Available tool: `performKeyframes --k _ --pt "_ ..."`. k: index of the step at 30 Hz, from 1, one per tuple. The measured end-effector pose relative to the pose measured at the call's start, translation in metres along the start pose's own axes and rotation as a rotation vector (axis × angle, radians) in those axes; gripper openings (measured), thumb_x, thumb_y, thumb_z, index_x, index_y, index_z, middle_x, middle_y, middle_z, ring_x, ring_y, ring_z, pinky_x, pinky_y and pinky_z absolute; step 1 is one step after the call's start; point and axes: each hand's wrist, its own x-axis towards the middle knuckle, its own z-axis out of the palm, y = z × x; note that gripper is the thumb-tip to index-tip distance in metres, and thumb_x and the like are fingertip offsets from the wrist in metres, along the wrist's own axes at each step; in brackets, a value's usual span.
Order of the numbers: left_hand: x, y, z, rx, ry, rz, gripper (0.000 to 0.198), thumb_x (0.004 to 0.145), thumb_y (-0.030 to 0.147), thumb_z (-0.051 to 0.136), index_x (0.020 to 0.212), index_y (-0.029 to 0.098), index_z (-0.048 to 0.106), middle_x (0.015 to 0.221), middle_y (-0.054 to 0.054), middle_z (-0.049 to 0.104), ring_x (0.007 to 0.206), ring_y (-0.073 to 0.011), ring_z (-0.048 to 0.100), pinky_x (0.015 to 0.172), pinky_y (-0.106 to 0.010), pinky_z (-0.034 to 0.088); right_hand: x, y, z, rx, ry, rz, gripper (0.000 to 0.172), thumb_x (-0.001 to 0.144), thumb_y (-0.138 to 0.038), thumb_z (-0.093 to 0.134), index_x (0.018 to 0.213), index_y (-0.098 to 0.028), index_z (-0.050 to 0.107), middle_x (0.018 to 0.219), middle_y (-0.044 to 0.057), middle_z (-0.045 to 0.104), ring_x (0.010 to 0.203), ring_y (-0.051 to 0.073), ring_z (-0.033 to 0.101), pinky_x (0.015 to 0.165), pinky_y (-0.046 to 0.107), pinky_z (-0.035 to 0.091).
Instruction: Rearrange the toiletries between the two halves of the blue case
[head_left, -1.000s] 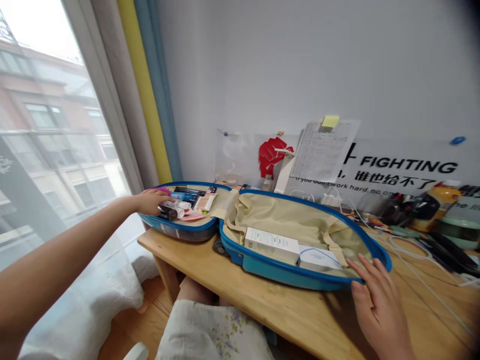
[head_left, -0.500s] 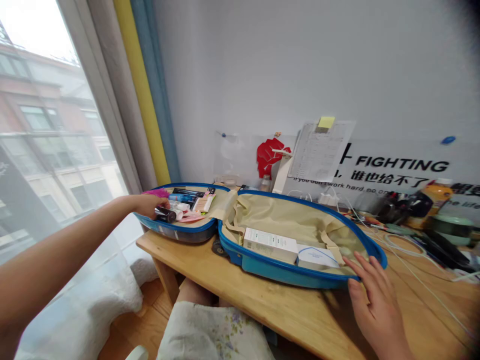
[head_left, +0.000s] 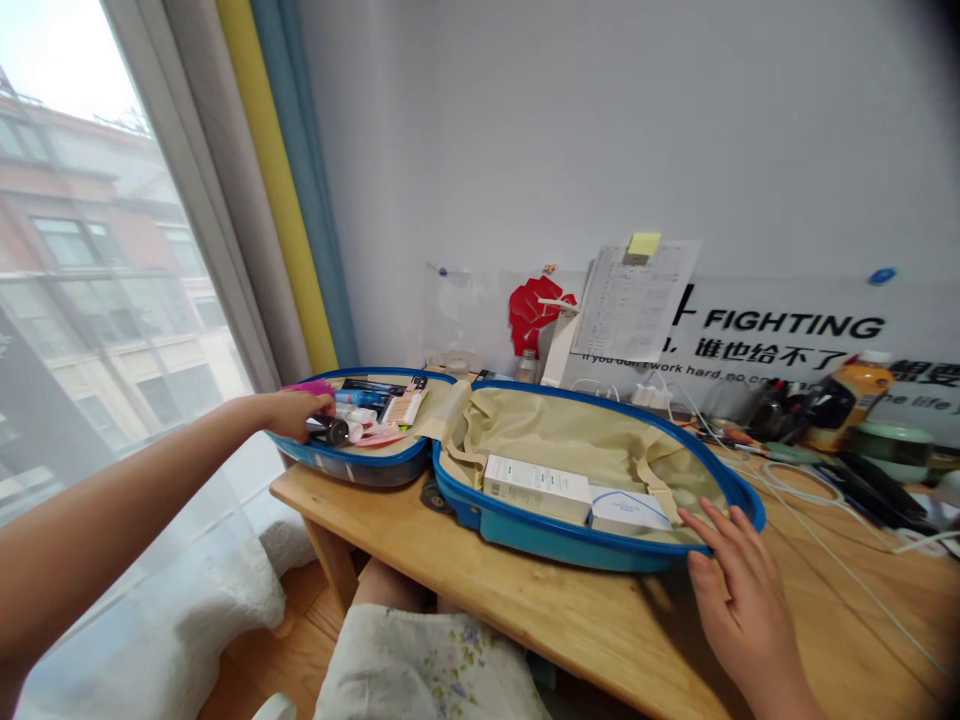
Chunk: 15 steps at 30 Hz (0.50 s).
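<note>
An open blue suitcase (head_left: 555, 548) with beige lining lies on the wooden desk, its two halves spread apart. Over the left half is my left hand (head_left: 294, 412), its fingers curled in at the far-left end. A dark bottle (head_left: 328, 432) lies right under those fingers; what they grip is hidden. Something bright pink (head_left: 315, 387) shows behind the hand. Tubes (head_left: 358, 398) and flat packets (head_left: 405, 408) lie beside it. In the right half sit a long white box (head_left: 536, 485) and a white box with a blue line (head_left: 628, 508). My right hand (head_left: 742, 580) is open, fingers spread at the suitcase's right rim.
Cables (head_left: 806, 485), an orange bottle (head_left: 847, 400), a green lidded container (head_left: 892, 448) and dark pens (head_left: 780, 405) crowd the desk's right side. Papers (head_left: 634, 300) hang at the wall behind. Curtains (head_left: 274, 190) and a window stand at the left.
The view has shifted slightly. My left hand stays over the left half, with its fingers a little more curled near the dark bottle. My right hand keeps its place at the rim.
</note>
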Motion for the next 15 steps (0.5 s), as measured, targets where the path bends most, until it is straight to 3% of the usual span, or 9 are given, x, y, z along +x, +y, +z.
performKeyframes --k 3,7,11,15 --pt "-0.002 0.004 -0.005 -0.005 0.010 0.004 0.053 0.052 0.034 0.058 0.102 0.018 0.056 0.108 -0.007 0.066 0.099 -0.0259 0.061 0.085 -0.030 0.046 0.000 -0.001 0.000 0.002 0.004 0.009 0.038 0.094 -0.035 0.037 0.123 -0.022 0.056 0.134 0.011 0.054 0.135 0.031 0.038 0.107 0.053 0.036" --pt "-0.002 0.033 -0.021 -0.105 0.193 -0.026 0.064 0.064 0.049 0.054 0.119 0.017 0.049 0.117 -0.010 0.061 0.104 -0.0269 0.059 0.090 -0.034 0.045 -0.001 0.001 0.002 0.000 0.012 0.018 0.037 0.093 -0.036 0.038 0.122 -0.021 0.057 0.133 0.011 0.055 0.135 0.030 0.038 0.107 0.053 0.037" --pt "-0.001 0.099 -0.042 -0.213 0.380 0.179 0.064 0.075 0.049 0.052 0.130 0.017 0.045 0.119 -0.010 0.056 0.106 -0.0249 0.057 0.094 -0.035 0.044 -0.002 0.001 0.002 -0.004 0.010 0.018 0.037 0.093 -0.035 0.038 0.123 -0.022 0.056 0.133 0.010 0.055 0.135 0.030 0.039 0.106 0.052 0.037" --pt "0.007 0.177 -0.057 -0.328 0.397 0.554 0.061 0.083 0.044 0.053 0.139 0.024 0.039 0.124 -0.009 0.053 0.112 -0.0227 0.054 0.100 -0.035 0.040 -0.001 -0.002 0.001 -0.003 0.023 0.022 0.037 0.094 -0.034 0.038 0.124 -0.022 0.056 0.134 0.010 0.055 0.135 0.029 0.039 0.105 0.052 0.038"
